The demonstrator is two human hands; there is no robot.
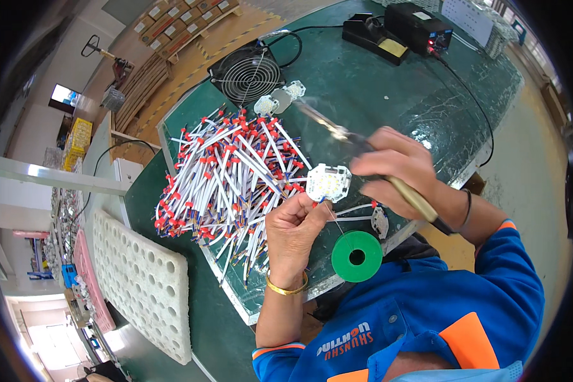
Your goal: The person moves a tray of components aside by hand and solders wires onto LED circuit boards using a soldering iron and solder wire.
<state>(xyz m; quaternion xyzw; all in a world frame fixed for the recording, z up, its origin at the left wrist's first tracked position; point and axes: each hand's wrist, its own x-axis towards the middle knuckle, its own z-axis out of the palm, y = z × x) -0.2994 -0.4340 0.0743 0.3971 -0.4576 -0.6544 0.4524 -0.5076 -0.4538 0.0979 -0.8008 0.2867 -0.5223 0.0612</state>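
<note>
My left hand (291, 226) is closed, thumb and fingers pinching the lower edge of a white LED board (328, 183). Bits of red and blue wire show at the fingertips. A thin strand of solder wire (337, 222) runs from there to a green spool (341, 266) at the table's near edge. My right hand (401, 172), smeared by motion, grips a soldering iron (416, 200). Its metal tip points up and left, beyond the board and apart from it. Beside my left hand lies a heap of white cables (235, 165) with red connectors.
A black fan (246, 73) stands behind the heap, next to several LED boards (266, 105). At the back right are a soldering station (417, 28) and iron stand (375, 41); the cord trails down the right side. Another board (379, 223) lies near the spool. A perforated foam tray (143, 280) is at left.
</note>
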